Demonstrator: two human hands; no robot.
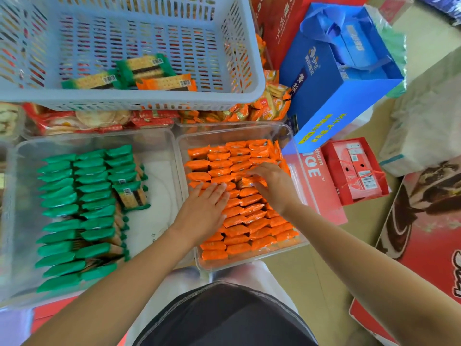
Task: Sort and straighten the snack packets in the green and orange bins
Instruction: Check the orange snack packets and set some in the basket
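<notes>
Left grip (207, 208) flat on orange packets (239, 231) (right grip (272, 188) curled round one)

Both hands are in the right clear bin (296, 156), which is packed with rows of orange packets (249, 231). The left hand (204, 208) lies flat on them, fingers straight. The right hand (272, 186) has its fingers curled round 1 crooked packet (245, 182) near the middle. The left clear bin (162, 146) right beside it holds green packets (74, 196) in rows, plus 1 face-up packet (131, 196) at their right edge. Behind both, a blue basket (249, 71) has 3 loose packets (139, 73): 2 green, 1 orange. A blue gift bag (324, 96) sits off right.
</notes>
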